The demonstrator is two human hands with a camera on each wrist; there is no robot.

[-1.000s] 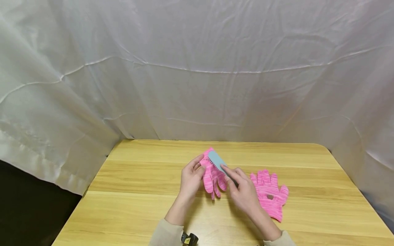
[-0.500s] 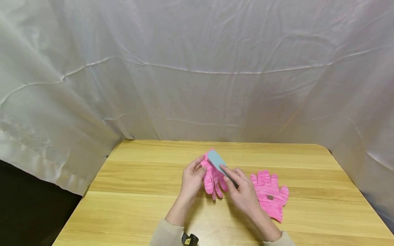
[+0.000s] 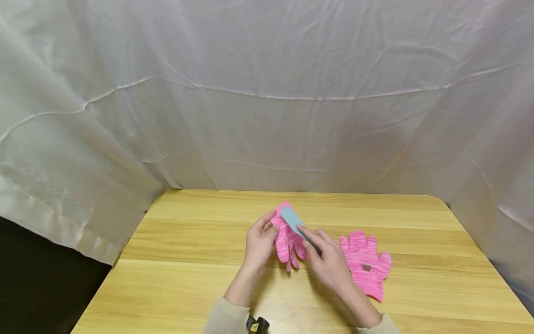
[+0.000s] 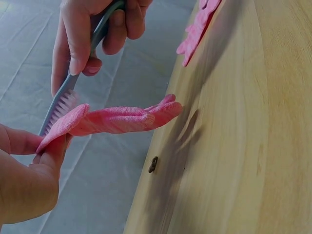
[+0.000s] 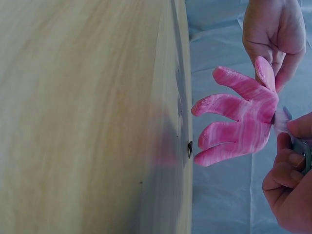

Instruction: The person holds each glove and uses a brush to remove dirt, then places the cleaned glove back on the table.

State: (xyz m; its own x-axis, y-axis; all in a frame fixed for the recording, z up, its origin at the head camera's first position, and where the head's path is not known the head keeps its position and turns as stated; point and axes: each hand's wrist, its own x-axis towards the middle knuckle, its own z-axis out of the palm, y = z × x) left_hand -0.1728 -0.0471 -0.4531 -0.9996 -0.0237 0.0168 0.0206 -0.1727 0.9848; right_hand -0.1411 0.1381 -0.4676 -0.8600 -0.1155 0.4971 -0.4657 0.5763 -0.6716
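Left hand (image 3: 259,246) pinches pink glove (image 3: 282,242); right hand (image 3: 329,260) grips brush (image 3: 292,218), partly obstructing second glove (image 3: 369,259) at right.

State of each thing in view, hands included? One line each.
Left hand: pinching the held glove near its cuff.
Right hand: gripping the brush by its handle.
Held glove: raised off the table, fingers hanging down.
Brush: tilted, bristles facing the held glove.
Other glove: lying flat, dark spot on it.
Table: level, bearing the other glove.
Curtain: hanging, creased.
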